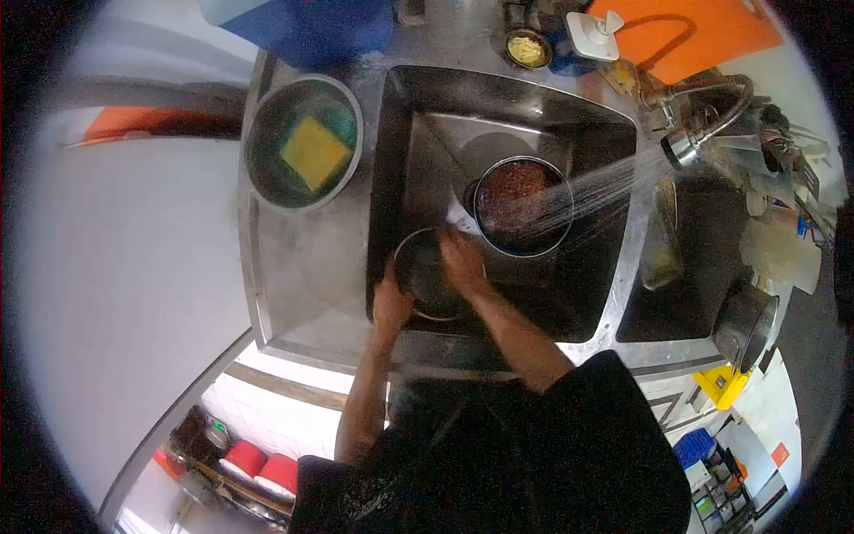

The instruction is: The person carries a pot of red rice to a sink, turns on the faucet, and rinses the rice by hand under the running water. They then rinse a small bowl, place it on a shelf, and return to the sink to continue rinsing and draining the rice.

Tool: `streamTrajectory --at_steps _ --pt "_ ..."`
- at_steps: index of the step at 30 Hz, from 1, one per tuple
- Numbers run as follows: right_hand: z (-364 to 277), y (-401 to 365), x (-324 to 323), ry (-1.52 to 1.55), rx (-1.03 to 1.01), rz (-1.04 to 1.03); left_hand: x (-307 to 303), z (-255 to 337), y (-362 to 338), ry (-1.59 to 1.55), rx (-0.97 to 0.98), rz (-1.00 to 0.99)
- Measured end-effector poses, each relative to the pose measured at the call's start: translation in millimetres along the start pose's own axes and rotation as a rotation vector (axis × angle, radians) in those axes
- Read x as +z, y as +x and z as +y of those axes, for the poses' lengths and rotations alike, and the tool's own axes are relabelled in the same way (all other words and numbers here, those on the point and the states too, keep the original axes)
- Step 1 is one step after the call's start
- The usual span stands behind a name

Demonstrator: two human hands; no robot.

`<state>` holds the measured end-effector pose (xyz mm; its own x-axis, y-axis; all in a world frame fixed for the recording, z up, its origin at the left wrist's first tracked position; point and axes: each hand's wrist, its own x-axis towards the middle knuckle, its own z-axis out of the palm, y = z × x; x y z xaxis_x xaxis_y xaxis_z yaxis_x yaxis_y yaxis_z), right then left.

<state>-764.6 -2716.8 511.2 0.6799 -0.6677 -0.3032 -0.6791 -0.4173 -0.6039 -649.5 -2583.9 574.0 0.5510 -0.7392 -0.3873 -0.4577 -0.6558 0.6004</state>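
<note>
Both hands are low in the steel sink (433, 133), on a dark round pan (425, 271). My left hand (391, 301) grips its left rim. Across its right side lies my right hand (461, 258), fingers closed at the upper rim. Just up and to the right, a round container (523, 206) holds reddish-brown contents. Water sprays into it from the faucet head (682, 148) on the right. What lies under the pan is hidden.
A metal bowl (354, 169) with greenish liquid and a yellow sponge (316, 154) stands left of the sink. Behind the sink is a small bowl (527, 50) with pale pieces. A second basin at right has a metal pot (745, 325) at its edge.
</note>
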Motion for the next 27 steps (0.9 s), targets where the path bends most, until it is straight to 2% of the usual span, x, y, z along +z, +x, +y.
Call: streamTrajectory --at_steps 2,3,4,7,8,10,12,13,14,15,16,17,18,19,21,23,24,25,27 --pt "13.8 -8.2 -16.6 -0.152 0.034 -0.234 -11.8 25.9 3.5 0.037 -0.237 -0.127" --pt "17.8 -12.6 -22.2 -0.237 0.063 -0.37 -10.9 33.0 3.6 0.033 -0.235 -0.12" --pt "22.0 -24.3 -15.4 -0.244 0.056 -0.369 -8.8 40.2 1.6 0.034 -0.22 -0.141" --pt "61.6 -53.4 57.2 -0.182 0.031 -0.366 -3.9 55.5 -2.4 0.061 -0.166 -0.141" --pt "71.2 -52.2 88.6 0.087 0.013 -0.286 -1.4 54.2 -0.6 0.032 -0.196 -0.166" --pt "55.2 -50.1 92.3 0.358 -0.004 -0.207 7.7 45.0 -7.3 0.003 -0.228 -0.194" --pt "17.1 -21.6 46.5 0.152 0.038 -0.101 19.1 29.4 -3.9 -0.043 -0.071 0.007" --pt "33.9 -13.3 61.0 0.153 0.031 -0.102 19.9 25.4 -1.7 -0.042 -0.072 0.013" --pt "52.8 -12.3 75.2 0.27 0.147 -0.104 21.4 20.0 -6.0 -0.028 0.019 0.095" --pt "38.8 -11.2 44.3 0.107 0.164 -0.217 21.4 16.4 -9.1 -0.015 0.115 0.178" --pt "19.9 -9.5 7.5 -0.058 0.163 -0.334 17.3 17.3 -9.5 -0.016 0.113 0.18" --pt "28.5 -16.9 13.1 -0.102 0.17 -0.38 12.5 23.3 -7.2 -0.061 0.029 0.109" --pt "45.0 -28.3 32.1 -0.085 0.16 -0.387 8.3 30.2 -3.9 -0.109 -0.055 0.038" --pt "67.2 -41.2 64.2 0.014 0.129 -0.369 4.0 37.0 -3.2 -0.113 -0.056 0.039" --pt "73.4 -52.9 83.2 0.17 0.081 -0.393 -2.8 49.5 -1.2 0.04 -0.178 -0.091" --pt "18.6 -51.8 21.3 0.232 0.016 -0.453 3.3 25.8 3.2 0.03 -0.155 -0.07" --pt "-5.4 -49.4 -13.4 0.241 -0.019 -0.586 9.2 11.8 5.0 0.024 -0.139 -0.057" --pt "-19.2 -46.4 -33.8 0.249 -0.057 -0.721 15.5 1.8 7.1 0.022 -0.133 -0.05" --pt "-20.4 -46.1 -49.5 0.327 -0.01 -0.761 20.7 -14.0 8.3 -0.046 -0.089 0.062"
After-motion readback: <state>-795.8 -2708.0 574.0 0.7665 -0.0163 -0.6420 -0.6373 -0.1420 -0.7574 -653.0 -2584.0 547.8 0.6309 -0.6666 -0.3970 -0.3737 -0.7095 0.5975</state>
